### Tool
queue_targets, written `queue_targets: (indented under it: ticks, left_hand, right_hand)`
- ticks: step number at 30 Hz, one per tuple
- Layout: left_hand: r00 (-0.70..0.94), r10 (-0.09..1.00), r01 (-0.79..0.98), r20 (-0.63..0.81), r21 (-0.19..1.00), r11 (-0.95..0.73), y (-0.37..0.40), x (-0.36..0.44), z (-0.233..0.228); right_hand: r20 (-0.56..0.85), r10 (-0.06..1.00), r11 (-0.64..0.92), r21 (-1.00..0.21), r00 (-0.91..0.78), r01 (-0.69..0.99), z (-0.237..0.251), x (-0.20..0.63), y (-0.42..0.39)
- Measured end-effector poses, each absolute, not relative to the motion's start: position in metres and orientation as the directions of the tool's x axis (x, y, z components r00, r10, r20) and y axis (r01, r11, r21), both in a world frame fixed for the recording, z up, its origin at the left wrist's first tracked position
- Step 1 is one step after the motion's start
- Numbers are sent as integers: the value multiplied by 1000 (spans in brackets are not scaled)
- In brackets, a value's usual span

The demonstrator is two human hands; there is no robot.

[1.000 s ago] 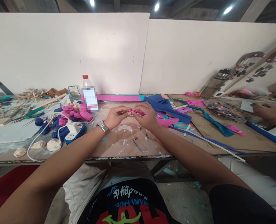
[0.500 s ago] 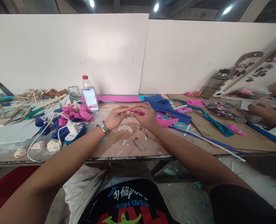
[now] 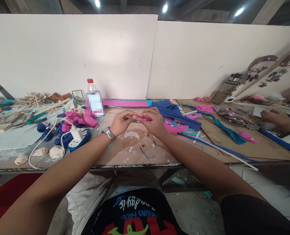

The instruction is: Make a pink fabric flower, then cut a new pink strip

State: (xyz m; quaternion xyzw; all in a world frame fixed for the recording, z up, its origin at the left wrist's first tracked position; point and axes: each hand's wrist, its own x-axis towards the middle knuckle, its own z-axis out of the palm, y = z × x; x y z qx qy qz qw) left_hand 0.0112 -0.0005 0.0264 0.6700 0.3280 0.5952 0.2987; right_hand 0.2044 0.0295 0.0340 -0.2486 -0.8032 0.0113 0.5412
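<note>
Right now both hands meet over the middle of the counter [image 3: 135, 153]: the left hand [image 3: 120, 122] and right hand [image 3: 153, 122] each pinch one small pink piece [image 3: 143, 117] between their fingertips, fingers clenched on it, just above the worn board. Rolling it well probably means keeping the pinch tight and turning in small steps so the layers don't spring loose. Counted: one bottle [image 3: 93, 98] behind, one power strip [image 3: 77, 137] at left, three pale rolled buds [image 3: 40, 153] near the edge. Another person's hand [image 3: 276, 117] works far right.
</note>
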Motion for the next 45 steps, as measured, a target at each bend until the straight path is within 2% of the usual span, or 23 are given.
queue_targets:
  ticks: [9,15,26,45]
  left_hand:
    - [163,839,64,518,843,-533,-5,9,34]
    - [138,863,0,487,871,-492,-1,7,33]
    - [111,878,-112,466,883,-455,0,9,29]
    - [106,877,-81,468,883,-462,1,8,30]
  right_hand:
    - [855,427,868,-296,-294,399,38,205,24]
    - [863,391,887,-262,-319,379,35,205,27]
    - [862,404,878,-270,-308,395,37,206,26]
    - [846,440,869,-316,-301,381,39,205,24]
